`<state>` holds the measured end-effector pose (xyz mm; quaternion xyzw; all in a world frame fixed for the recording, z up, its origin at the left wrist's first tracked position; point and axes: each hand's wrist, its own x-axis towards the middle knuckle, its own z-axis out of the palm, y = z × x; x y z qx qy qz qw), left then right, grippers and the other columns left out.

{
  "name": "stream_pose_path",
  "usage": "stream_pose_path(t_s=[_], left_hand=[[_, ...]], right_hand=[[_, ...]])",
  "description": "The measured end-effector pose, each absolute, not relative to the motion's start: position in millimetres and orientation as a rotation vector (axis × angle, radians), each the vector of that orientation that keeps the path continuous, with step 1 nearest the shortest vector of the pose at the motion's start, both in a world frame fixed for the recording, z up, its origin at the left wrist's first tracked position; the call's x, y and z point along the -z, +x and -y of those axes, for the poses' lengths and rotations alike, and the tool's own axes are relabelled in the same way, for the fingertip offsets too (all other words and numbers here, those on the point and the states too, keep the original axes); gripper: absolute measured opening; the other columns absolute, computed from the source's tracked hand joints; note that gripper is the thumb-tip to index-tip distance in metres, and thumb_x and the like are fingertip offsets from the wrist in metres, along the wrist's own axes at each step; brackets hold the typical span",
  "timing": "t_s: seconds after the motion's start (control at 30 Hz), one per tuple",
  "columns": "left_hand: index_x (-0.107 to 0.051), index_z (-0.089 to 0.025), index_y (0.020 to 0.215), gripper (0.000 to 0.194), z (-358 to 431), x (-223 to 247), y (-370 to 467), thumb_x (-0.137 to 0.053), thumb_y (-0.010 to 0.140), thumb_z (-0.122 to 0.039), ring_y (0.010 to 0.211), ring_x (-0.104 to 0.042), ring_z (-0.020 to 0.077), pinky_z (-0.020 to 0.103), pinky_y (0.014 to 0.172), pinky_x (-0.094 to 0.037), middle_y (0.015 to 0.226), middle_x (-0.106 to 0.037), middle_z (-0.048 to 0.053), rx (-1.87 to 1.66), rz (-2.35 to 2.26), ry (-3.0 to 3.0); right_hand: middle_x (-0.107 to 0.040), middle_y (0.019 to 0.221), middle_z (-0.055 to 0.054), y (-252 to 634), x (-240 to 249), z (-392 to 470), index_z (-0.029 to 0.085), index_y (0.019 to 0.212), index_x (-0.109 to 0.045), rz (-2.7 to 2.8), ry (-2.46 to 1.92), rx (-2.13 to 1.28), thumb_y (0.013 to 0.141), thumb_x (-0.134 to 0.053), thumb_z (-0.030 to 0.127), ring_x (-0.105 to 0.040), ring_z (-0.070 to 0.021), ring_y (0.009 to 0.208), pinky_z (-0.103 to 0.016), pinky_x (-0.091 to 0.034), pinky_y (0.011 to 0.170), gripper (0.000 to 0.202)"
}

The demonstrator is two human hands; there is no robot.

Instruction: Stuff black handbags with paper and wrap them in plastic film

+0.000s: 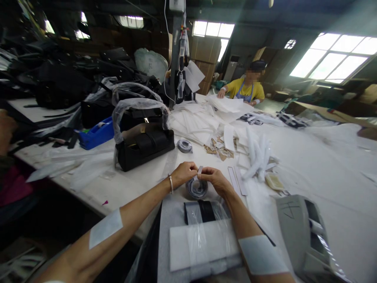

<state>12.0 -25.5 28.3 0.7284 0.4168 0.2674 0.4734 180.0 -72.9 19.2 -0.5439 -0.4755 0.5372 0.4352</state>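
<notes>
My left hand (185,173) and my right hand (216,180) meet at the table's near side, fingertips pinched together. Between them is the short pale end of a strip (200,170), which appears to come off a coiled grey-and-white roll (196,188) just below my fingers. How the strip joins the roll is partly hidden by my fingers. Directly beneath, nearest me, lies a black bag piece in clear plastic (207,212) with a folded white foam sheet (203,243). A second similar coil (185,146) rests farther off, beyond my left hand.
A black handbag (145,145) with plastic-wrapped handles stands left, beside a blue tape dispenser (98,133). At right sit a grey machine (303,236) and rolled white foam (259,157). White sheets (191,122) pile up ahead; a co-worker in yellow (235,92) handles sheets beyond.
</notes>
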Motion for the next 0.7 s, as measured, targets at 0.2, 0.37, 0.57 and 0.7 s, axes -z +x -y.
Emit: stream_pose_path(t_s=[0.2,0.37,0.57,0.7], left_hand=[[-0.06,-0.017,0.08,0.025,39,-34,11,-0.069,0.069,-0.037,0.068,-0.057,0.0143,0.024,0.06,-0.042,0.076,-0.063,-0.001,-0.675,-0.975,1.818],[-0.055,-0.019,0.088,0.025,46,-37,8,-0.07,0.069,-0.026,0.076,-0.057,0.014,0.025,0.071,-0.044,0.085,-0.063,-0.002,-0.72,-0.884,1.917],[-0.05,-0.02,0.095,0.031,53,-39,7,-0.067,0.069,-0.017,0.079,-0.059,0.0145,0.024,0.07,-0.045,0.086,-0.063,-0.002,-0.719,-0.88,1.976],[-0.05,-0.02,0.099,0.034,59,-40,8,-0.066,0.068,-0.016,0.076,-0.06,0.0142,0.024,0.067,-0.043,0.091,-0.064,-0.001,-0.681,-0.926,2.011]], right_hand=[[-0.064,0.064,0.003,188,-30,78,0.017,0.065,-0.068,1.185,-1.344,-1.426,0.05,-0.087,0.037,-0.054,-0.0127,0.062,-0.029,-0.041,0.067,0.032],[-0.059,0.06,0.004,192,-38,79,0.016,0.063,-0.065,1.242,-1.393,-1.434,0.05,-0.087,0.039,-0.049,-0.0111,0.059,-0.027,-0.037,0.062,0.035],[-0.055,0.057,0.005,191,-40,82,0.017,0.064,-0.06,1.313,-1.442,-1.389,0.054,-0.083,0.043,-0.044,-0.0095,0.056,-0.025,-0.034,0.059,0.036],[-0.051,0.054,0.006,190,-45,85,0.017,0.063,-0.058,1.418,-1.493,-1.328,0.058,-0.079,0.043,-0.04,-0.0082,0.052,-0.024,-0.029,0.054,0.035]])
